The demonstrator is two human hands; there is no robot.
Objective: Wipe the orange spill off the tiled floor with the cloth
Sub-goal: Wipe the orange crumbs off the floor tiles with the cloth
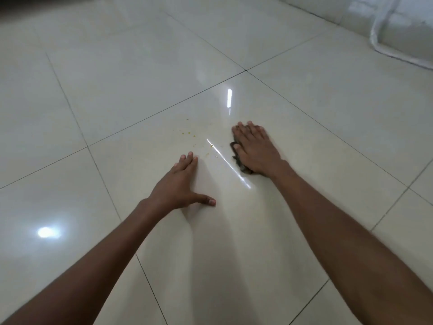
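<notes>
Both hands lie flat with straight fingers on the tiled floor [304,109], the right hand [254,150] pressing the dark cloth [236,158] down, the left hand [180,181] bare, and small orange spots [191,134] between and beyond them.

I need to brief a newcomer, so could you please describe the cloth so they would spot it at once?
On the glossy tiled floor, find the right hand pressed flat. The cloth is the dark crumpled rag showing at that hand's left edge, the only dark item on the pale tiles.
</notes>
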